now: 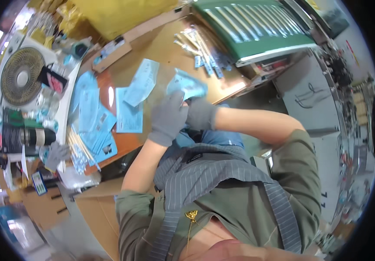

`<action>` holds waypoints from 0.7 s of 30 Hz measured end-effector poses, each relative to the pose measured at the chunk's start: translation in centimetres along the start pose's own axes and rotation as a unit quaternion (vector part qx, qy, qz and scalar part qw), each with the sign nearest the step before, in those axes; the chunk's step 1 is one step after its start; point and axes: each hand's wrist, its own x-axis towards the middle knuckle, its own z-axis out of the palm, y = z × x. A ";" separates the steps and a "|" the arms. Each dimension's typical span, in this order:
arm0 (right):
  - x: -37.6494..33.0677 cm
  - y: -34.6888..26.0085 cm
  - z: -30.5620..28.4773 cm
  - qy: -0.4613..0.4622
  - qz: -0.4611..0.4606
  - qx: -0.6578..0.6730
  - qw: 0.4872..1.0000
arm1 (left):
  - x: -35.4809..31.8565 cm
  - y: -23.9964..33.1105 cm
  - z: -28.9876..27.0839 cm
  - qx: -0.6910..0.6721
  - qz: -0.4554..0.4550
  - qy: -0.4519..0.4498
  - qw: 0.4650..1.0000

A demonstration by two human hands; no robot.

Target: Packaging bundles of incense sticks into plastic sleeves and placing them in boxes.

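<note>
One blue bag (185, 83) is near the edge of the table (163, 48). The left hand (168, 118) pinches it. The right hand (201, 114) is just beside; I can't tell if it grips too.

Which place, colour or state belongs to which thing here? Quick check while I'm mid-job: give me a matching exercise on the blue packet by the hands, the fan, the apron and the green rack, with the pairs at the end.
Things
1. blue packet
2. fan
3. apron
4. green rack

Place, colour or state
A. dark with thin pale stripes
B. topped with a row of pale strips
C. right at the gloved left hand and right hand
D. on the far left, with a round grille

Pairs: 1-C, 2-D, 3-A, 4-B
</note>
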 end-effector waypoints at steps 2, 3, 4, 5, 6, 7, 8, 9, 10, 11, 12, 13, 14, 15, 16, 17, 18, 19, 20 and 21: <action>0.7 2.5 0.0 0.028 0.002 0.253 0.967 | -0.3 0.5 -0.4 -0.035 0.076 0.059 0.995; 1.0 2.7 -1.9 0.027 -0.113 0.031 0.993 | -0.4 0.3 -0.8 -0.037 0.082 0.060 0.994; 1.5 2.0 -4.7 0.020 -0.219 -0.195 0.956 | -0.4 0.4 -1.4 -0.051 0.067 0.091 0.992; 3.3 0.0 -8.7 -0.052 -0.056 -0.092 0.993 | -0.4 0.2 -2.2 -0.062 0.050 0.123 0.989; 5.0 -1.8 -12.6 -0.121 0.109 0.019 0.986 | -0.2 0.2 -4.2 -0.030 0.090 0.138 0.986; 5.2 -3.1 -15.3 0.058 0.058 -0.054 0.995 | -0.3 0.7 -6.6 0.001 0.127 0.153 0.980; 5.4 -3.9 -16.6 0.235 0.003 -0.124 0.964 | -0.8 1.7 -8.4 0.004 0.178 0.202 0.963; 5.8 -3.2 -16.4 0.426 -0.068 -0.006 0.902 | -1.0 2.9 -9.9 0.004 0.235 0.249 0.939; 6.8 -3.8 -16.3 0.499 -0.094 0.242 0.826 | -1.0 3.3 -10.3 -0.002 0.240 0.247 0.939; 7.9 -4.6 -16.2 0.535 -0.120 0.477 0.687 | -1.0 3.6 -10.9 0.007 0.303 0.249 0.920; 8.2 -3.9 -16.0 0.445 -0.065 0.305 0.839 | -0.9 3.6 -11.3 0.015 0.365 0.249 0.897; 9.1 -2.9 -14.8 0.325 -0.013 0.118 0.938 | -0.5 1.8 -10.5 0.023 0.360 0.249 0.899; 9.3 -3.3 -14.1 0.214 0.039 0.094 0.971 | 0.4 -1.1 -9.4 0.061 0.299 0.214 0.928; 9.8 -3.1 -12.5 0.100 0.085 0.071 0.989 | 1.2 -3.9 -8.2 0.104 0.232 0.178 0.951; 10.1 -0.8 -7.4 0.156 0.071 0.130 0.977 | 1.9 -5.5 -7.1 0.105 0.241 0.181 0.948; 10.1 1.6 -3.5 0.209 0.056 0.187 0.958 | 2.3 -6.6 -5.9 0.121 0.213 0.216 0.945; 10.6 1.5 -4.3 0.206 0.050 0.190 0.959 | 1.8 -8.0 -5.4 0.144 0.171 0.249 0.942; 10.9 0.8 -6.1 0.117 0.074 0.239 0.961 | 1.2 -8.9 -5.2 0.145 0.167 0.247 0.943; 11.1 -0.1 -8.3 0.029 0.096 0.282 0.954 | 1.0 -9.6 -5.2 0.152 0.170 0.240 0.944; 10.9 -0.8 -10.4 0.026 0.092 0.281 0.955 | 1.0 -10.4 -5.1 0.159 0.173 0.234 0.943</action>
